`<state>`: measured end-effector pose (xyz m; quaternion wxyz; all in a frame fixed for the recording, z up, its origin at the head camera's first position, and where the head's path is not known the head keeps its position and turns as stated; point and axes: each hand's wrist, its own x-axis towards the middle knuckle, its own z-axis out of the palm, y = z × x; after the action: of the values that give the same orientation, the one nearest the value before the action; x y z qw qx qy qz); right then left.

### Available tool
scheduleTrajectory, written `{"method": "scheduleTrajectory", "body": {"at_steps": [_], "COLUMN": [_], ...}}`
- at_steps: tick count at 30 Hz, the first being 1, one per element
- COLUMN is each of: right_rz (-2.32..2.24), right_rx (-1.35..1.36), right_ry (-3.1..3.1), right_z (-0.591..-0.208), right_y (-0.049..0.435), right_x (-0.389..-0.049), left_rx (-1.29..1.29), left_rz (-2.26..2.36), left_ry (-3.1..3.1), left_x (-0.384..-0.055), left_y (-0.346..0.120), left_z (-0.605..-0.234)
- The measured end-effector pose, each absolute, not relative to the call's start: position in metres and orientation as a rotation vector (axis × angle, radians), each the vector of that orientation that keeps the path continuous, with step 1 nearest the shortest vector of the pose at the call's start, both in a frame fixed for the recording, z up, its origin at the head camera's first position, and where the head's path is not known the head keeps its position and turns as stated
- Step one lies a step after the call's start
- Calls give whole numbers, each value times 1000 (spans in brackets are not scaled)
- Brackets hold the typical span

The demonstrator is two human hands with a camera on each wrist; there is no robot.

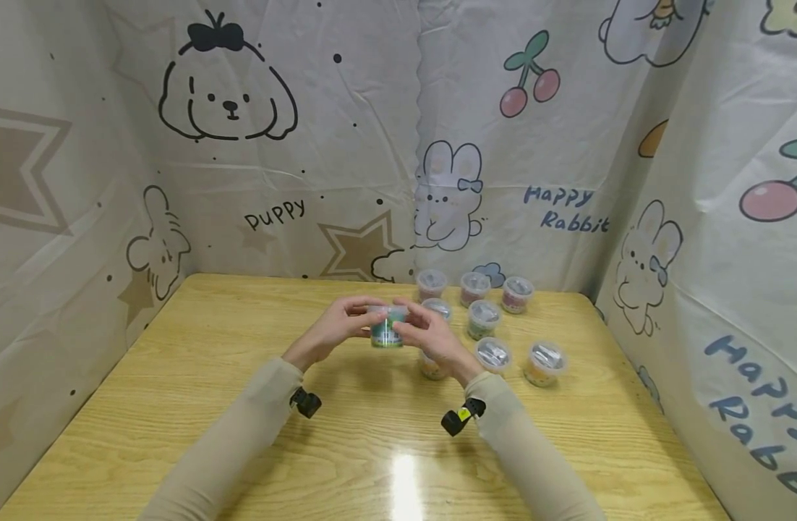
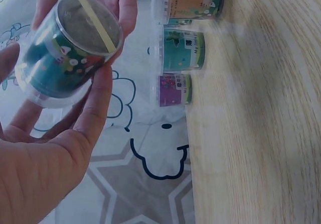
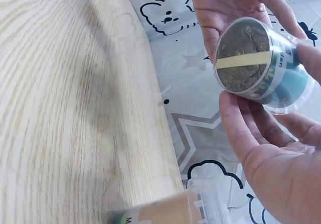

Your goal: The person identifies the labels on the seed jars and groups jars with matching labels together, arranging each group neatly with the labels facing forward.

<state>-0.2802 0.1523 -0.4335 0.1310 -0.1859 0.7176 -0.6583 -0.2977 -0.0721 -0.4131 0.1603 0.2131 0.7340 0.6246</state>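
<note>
A lidded clear plastic cup with a teal printed label (image 1: pixel 387 335) is raised over the table between both hands. My left hand (image 1: pixel 333 327) grips its left side, and my right hand (image 1: pixel 434 337) grips the right side, with fingers and thumbs around the lid and wall. Both wrist views show the cup tilted, its base turned toward the cameras. Dark, soil-like material fills the bottom (image 3: pixel 243 43), crossed by a pale yellow strip (image 2: pixel 96 24). Part of the label is hidden behind the fingers.
Several similar lidded cups stand in rows at the right: purple-labelled ones (image 1: pixel 517 297) at the back, a teal one (image 1: pixel 484 323) in the middle, orange ones (image 1: pixel 544 366) in front. Printed cloth (image 1: pixel 346 181) walls the wooden table (image 1: pixel 229 325) at the back and sides.
</note>
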Motion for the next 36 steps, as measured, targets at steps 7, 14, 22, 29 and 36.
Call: {"method": "scheduleTrajectory", "body": {"at_steps": [7,14,22,29,36], "right_rz": [-1910,-2009,-1973,-1918,-1922], "right_rx": [-478,-460,-438,-428,-404], "right_ry": [2065,1972,2021,2126,2163], "right_z": [-432,-431,-426,-423,-425], "right_y": [151,150,148,147,147], "right_x": [-279,-279,-276,-270,-272], "left_rx": [649,721,725,793,818], "left_rz": [1765,1785,1851,1843,1832], "left_ry": [2109,2017,1935,1943,2036], "left_x": [-297,-298,-298,-297,-297], "left_y": [-72,-75,-78,-76,-74], "left_z": [-414,-416,-418,-418,-421]}}
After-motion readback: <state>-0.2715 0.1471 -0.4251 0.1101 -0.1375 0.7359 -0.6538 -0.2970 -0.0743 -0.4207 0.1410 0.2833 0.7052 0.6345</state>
